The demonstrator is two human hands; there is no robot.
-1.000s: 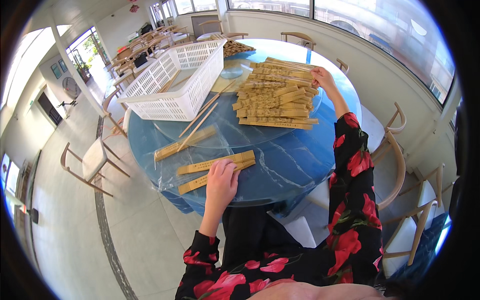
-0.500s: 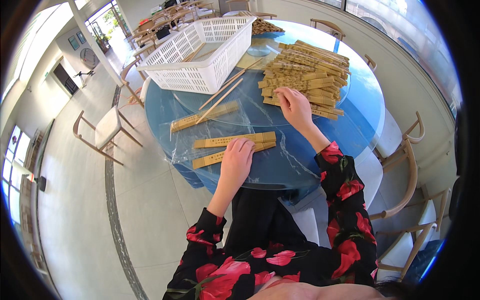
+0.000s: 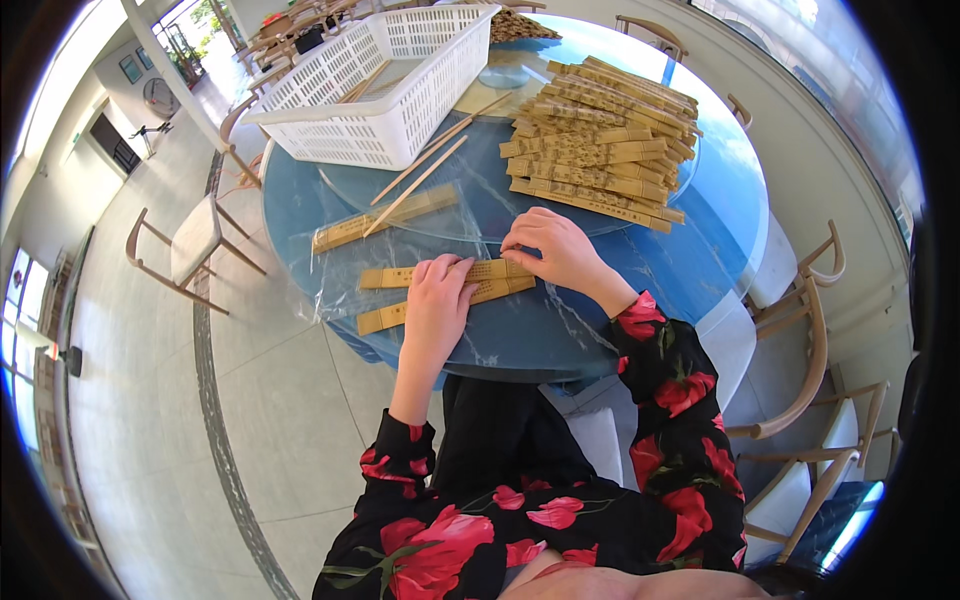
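Since the earlier frames, right hand (image 3: 552, 247) has come back from the big stack at upper right to the two sleeves at frame centre; left hand (image 3: 437, 298) has stayed pressed on them.

Head view. Round blue tabletop (image 3: 700, 230) with a glass top, marbled veining near the lower edge, fills the upper middle of the frame. Pale tiled floor (image 3: 150, 420) at left, with a dark curved inlay line. Wooden chairs (image 3: 800, 340) with white seats ring the tabletop at right and left; large windows run along the upper right rim.

Two paper chopstick sleeves (image 3: 400, 276), tan, lie side by side at centre, long axes running roughly left to right, the right ends tilted slightly up-frame. Clear plastic sheet (image 3: 330, 290) lies under and around them.

Left hand: palm down, flat over the middle of both sleeves, fingers together and extended up-frame, pressing rather than gripping. Forearm comes up from the lower edge, bare to a black sleeve with red flowers.

Right hand: curled over the right ends of the sleeves, fingertips pinched down on the upper one; what exactly is pinched is hidden under the fingers. Wrist bent, forearm entering from lower right.

Stack of sleeves (image 3: 600, 140) at upper right, same left-right lie. White plastic basket (image 3: 370, 90) at upper left. Bare chopsticks (image 3: 430, 165) lie diagonally between basket and stack, over another sleeve (image 3: 385, 216).
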